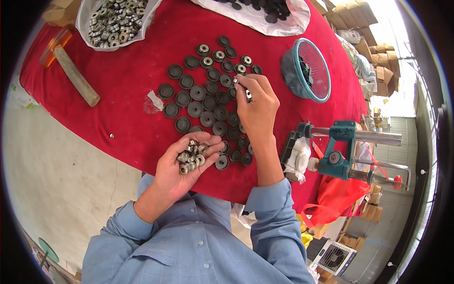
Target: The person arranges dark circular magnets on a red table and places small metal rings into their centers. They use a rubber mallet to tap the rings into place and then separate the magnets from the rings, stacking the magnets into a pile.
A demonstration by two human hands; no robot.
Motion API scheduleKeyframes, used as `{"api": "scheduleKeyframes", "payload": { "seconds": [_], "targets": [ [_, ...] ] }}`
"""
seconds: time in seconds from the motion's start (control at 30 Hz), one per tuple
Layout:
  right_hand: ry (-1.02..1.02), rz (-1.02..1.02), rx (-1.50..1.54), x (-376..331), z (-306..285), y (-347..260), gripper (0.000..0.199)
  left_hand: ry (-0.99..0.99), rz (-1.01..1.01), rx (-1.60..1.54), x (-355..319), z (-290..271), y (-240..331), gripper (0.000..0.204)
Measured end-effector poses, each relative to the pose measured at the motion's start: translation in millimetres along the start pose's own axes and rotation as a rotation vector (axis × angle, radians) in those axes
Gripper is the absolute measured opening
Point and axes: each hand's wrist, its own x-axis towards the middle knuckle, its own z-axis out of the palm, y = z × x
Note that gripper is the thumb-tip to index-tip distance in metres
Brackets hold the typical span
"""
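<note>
Small metal ball bearings (191, 157) lie heaped in my left hand (168, 173), which is cupped palm up with its fingers curled, near the table's front edge. My right hand (259, 109) reaches over a cluster of round black plastic caps (195, 109) on the red cloth. Its thumb and fingertips pinch a bearing (235, 80) above the caps, and more shiny metal shows by its curled fingers. Several far caps have a bearing (206, 61) seated in the middle; the nearer ones show bare centres. My right hand hides some caps.
A bag of bearings (116, 23) sits far left, beside a hammer (75, 75). At the far edge, a white sack (283, 27) holds black discs. On the right stand a teal basket (323, 78) with dark pieces and a green hand press (341, 151), near a red bag (338, 199).
</note>
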Motion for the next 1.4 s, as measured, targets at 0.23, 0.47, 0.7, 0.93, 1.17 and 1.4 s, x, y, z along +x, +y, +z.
{"api": "scheduleKeyframes", "payload": {
  "seconds": [0.23, 0.47, 0.7, 0.93, 1.17, 1.4],
  "targets": [
    [-0.105, -0.102, -0.163, -2.3, 24.0, 18.1, 0.016, -0.015, -0.006, 0.015, -1.3, 1.2, 0.2, 0.04],
    [-0.186, -0.164, -0.31, -12.0, 23.6, 10.3, 0.033, -0.03, 0.001, 0.034, -1.1, 0.6, 0.8, 0.041],
    [-0.18, -0.153, -0.427, -19.3, 23.9, 3.7, 0.044, 0.008, 0.092, 0.022, -3.7, 8.8, 33.5, 0.052],
    [-0.151, -0.181, -0.464, -26.7, 23.7, 0.7, 0.043, -0.093, 0.237, 0.021, 16.7, 3.0, 83.7, 0.054],
    [-0.138, -0.134, -0.428, -16.7, 26.5, -3.3, 0.035, -0.132, 0.228, -0.03, 23.4, 4.0, 84.5, 0.056],
    [-0.136, 0.028, -0.27, -13.5, 13.4, -17.2, 0.038, -0.18, 0.174, -0.032, 24.4, 11.8, 83.6, 0.056]
  ]
}}
